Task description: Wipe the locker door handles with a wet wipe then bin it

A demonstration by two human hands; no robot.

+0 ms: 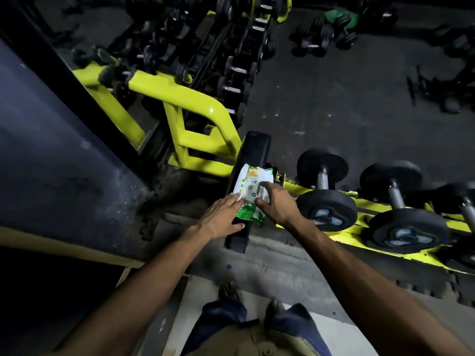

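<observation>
A dark rubber gym floor (pixel 334 104) fills most of the view, dim and scuffed, with loose dumbbells scattered on it far off at the upper right; a tall dark blue panel (pixel 38 124) closes the left side, its bottom edge running slantwise down to a black gap; a yellow steel rack (pixel 180 98) loaded with dumbbells climbs up the middle, and a low yellow rail (pixel 365 200) carrying a row of black dumbbells (pixel 325 186) runs off to the right edge; the widest open floor lies right of the tall rack and above the low rail, while the space between panel and rack is narrow; nearer the person a grey concrete strip (pixel 282 268) crosses the view and a pale slab (pixel 321 327) lies under the feet (pixel 227 289); a black padded rest (pixel 253 150) stands between the two racks, its near end overhanging the concrete strip; the wet wipe pack (pixel 253 178), white with a green lower end, lies on this pad, its green end reaching past the pad's right edge; both arms reach forward to it; the left hand (pixel 221 219) lies flat, fingers straight and close together, fingertips pressing the pack's left edge while the palm sits over the pad; the right hand (pixel 279 204) comes in from the right, fingers curled, forefinger and thumb pinching at the pack's top face; whether they hold a flap or a wipe cannot be told.
</observation>
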